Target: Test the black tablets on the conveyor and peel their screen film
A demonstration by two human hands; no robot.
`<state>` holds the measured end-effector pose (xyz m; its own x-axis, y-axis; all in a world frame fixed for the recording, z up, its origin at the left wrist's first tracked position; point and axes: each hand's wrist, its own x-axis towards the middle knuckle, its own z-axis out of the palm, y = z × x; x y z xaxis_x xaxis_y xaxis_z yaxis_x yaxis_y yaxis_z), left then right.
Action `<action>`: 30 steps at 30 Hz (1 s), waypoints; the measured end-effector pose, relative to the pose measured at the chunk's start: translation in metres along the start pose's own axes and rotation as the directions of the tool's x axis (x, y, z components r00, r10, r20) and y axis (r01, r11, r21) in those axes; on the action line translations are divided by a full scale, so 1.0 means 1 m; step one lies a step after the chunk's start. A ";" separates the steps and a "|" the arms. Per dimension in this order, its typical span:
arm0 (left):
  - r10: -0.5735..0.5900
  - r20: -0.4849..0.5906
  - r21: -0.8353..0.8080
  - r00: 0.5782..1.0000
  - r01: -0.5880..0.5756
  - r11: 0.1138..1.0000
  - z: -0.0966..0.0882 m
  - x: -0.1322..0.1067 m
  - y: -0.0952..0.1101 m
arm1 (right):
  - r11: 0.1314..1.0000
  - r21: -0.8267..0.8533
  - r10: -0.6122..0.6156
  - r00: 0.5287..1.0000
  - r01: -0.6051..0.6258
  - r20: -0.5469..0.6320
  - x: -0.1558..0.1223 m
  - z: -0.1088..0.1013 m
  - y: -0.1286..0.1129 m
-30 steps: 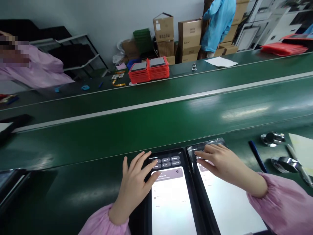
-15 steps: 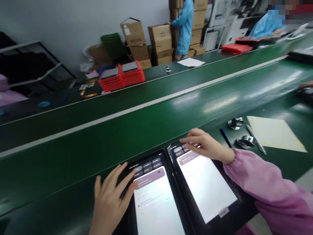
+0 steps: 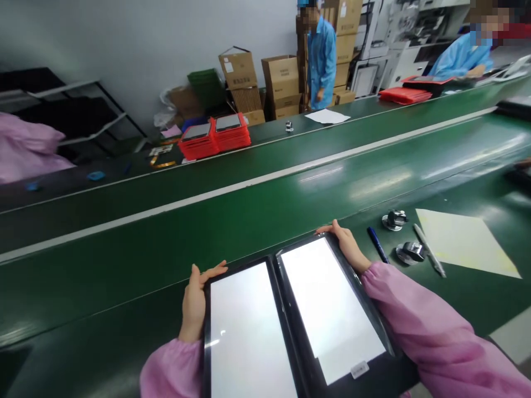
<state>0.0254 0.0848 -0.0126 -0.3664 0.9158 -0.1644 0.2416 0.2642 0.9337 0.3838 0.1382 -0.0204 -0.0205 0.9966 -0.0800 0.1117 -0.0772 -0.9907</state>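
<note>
Two black tablets lie side by side on the green bench in front of me, both screens plain white. My left hand [image 3: 196,298] rests against the far left corner of the left tablet [image 3: 244,331], fingers curled over its top edge. My right hand [image 3: 345,244] cups the far right corner of the right tablet [image 3: 327,304], fingers along the top edge. Pink sleeves cover both my forearms.
A blue pen [image 3: 376,244], two metal knobs [image 3: 394,220] [image 3: 410,252], a grey pen [image 3: 429,250] and a pale yellow sheet [image 3: 460,243] lie to the right. The green conveyor belt [image 3: 265,188] runs behind. Red tray stacks [image 3: 215,135], cardboard boxes [image 3: 238,69] and people in blue coats stand beyond.
Both screens turned from menu pages to plain white. My hands left the screens' tops and moved out to the tablets' outer far corners, gripping the edges. The view swung slightly.
</note>
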 end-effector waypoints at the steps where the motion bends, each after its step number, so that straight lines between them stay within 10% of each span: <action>1: 0.001 -0.012 -0.003 1.000 -0.001 1.000 -0.001 -0.001 -0.001 | 1.000 0.026 0.009 1.000 -0.009 -0.009 -0.001 -0.001 0.001; 6: 0.076 -0.106 0.015 0.991 -0.075 0.997 -0.023 -0.015 0.005 | 0.988 0.139 0.053 0.997 -0.061 0.056 -0.016 -0.014 -0.002; 9: 0.332 -0.007 0.203 0.943 -0.324 0.924 -0.037 -0.033 0.013 | 0.980 0.189 0.042 0.995 -0.060 0.095 -0.028 -0.020 -0.003; 14: 0.686 0.476 0.483 0.551 -0.815 0.319 -0.017 -0.061 0.022 | 0.970 0.238 0.014 0.992 -0.044 0.124 -0.033 -0.024 -0.001; 17: 0.704 0.562 0.476 0.435 -0.866 0.155 0.003 -0.069 0.025 | 0.968 0.248 -0.001 0.989 -0.036 0.148 -0.031 -0.025 0.000; 30: 0.613 0.604 0.539 0.510 -0.827 0.157 0.017 -0.087 0.029 | 0.977 0.212 -0.009 0.986 -0.028 0.169 -0.030 -0.026 -0.001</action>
<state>0.0794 0.0182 0.0234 0.5038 0.8113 0.2966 0.8255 -0.5533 0.1111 0.4106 0.1091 -0.0141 -0.1890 0.9780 -0.0886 -0.1010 -0.1091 -0.9889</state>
